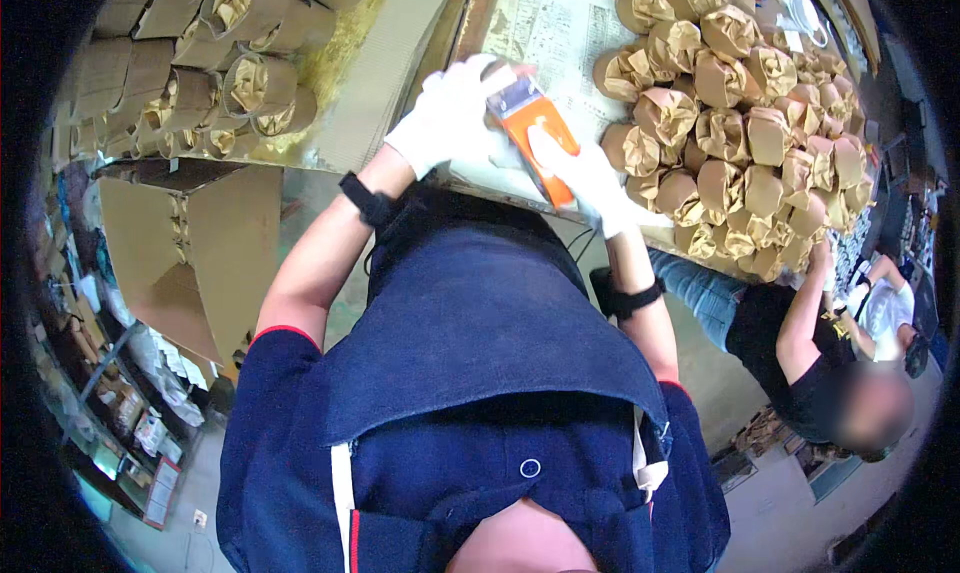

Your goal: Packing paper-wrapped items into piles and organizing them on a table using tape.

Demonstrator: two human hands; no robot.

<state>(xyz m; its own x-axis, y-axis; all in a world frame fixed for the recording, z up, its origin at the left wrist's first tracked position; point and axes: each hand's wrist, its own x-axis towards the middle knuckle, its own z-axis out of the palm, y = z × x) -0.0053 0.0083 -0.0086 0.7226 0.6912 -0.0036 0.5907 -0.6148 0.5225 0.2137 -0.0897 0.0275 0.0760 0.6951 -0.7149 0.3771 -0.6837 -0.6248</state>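
I see my left hand (450, 113) and right hand (585, 173), both in white gloves, clasped around one orange box (535, 138), held just over the near edge of the table (480, 33). Beyond the box lies one printed sheet (560, 33), the only bare room there. To the box's right, brown paper-wrapped bundles (740, 123) crowd up to the table's edge, too many to count. Left of the box stands one open cardboard carton (200, 253). One co-worker (800, 353) stands beyond the bundles.
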